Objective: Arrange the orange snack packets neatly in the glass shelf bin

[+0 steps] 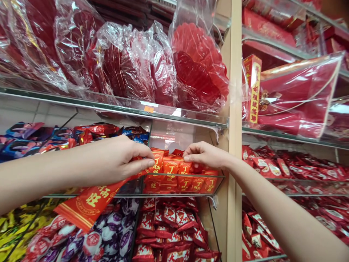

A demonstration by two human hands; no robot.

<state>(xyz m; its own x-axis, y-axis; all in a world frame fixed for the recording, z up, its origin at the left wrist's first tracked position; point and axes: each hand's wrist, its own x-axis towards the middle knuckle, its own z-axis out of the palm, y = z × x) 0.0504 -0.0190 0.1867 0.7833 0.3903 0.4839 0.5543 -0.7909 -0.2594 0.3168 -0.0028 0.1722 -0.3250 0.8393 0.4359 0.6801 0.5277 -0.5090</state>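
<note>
Left hand (pixel 114 160) grip clenched on a red packet (pixel 91 203) hanging below the glass shelf (pixel 174 194), right hand (pixel 204 155) pinching red packets in the bin (pixel 180 174), wooden post (pixel 231 145) beside

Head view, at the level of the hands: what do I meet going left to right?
Blue wrapped sweets → left hand pinching a red packet → stacked red packets → right hand on them → wooden upright → red wrapped sweets.
</note>
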